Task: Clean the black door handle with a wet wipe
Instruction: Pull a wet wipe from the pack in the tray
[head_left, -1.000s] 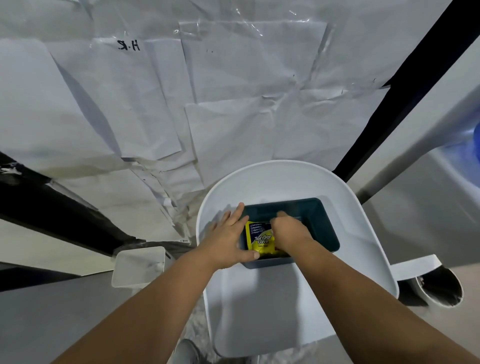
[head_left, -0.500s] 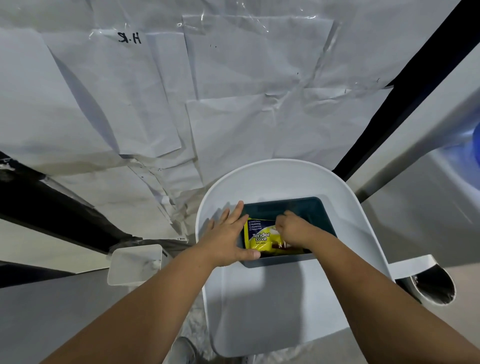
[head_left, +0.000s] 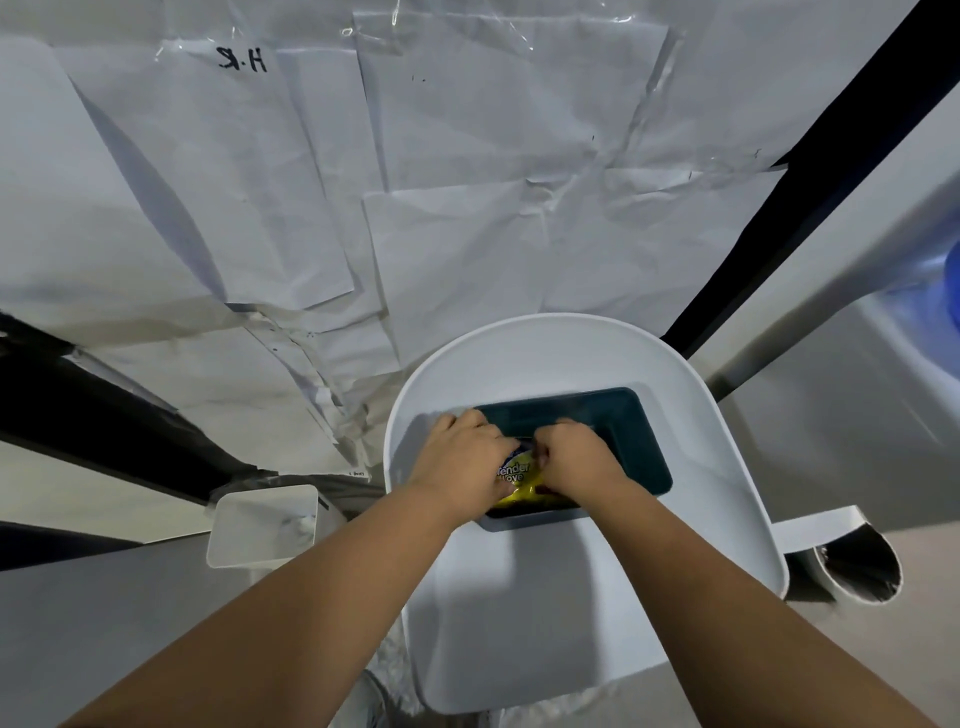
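Observation:
A yellow wet-wipe pack (head_left: 519, 480) lies in the near left part of a dark teal tray (head_left: 628, 441), which rests on a white rounded table (head_left: 691, 509). My left hand (head_left: 462, 467) lies over the pack's left side, fingers curled on it. My right hand (head_left: 576, 462) pinches the pack's top near the middle. Both hands hide most of the pack. No black door handle is visible.
White paper sheets (head_left: 467, 182) cover the wall ahead. Black frame bars run diagonally at the left (head_left: 104, 431) and right (head_left: 810, 171). A small white bin (head_left: 260, 525) stands to the table's left, and a white tube with a dark opening (head_left: 857, 566) to its right.
My left hand has slid from the tray's left rim onto the pack. My right hand has shifted toward the pack's top middle, and the two hands are now close together.

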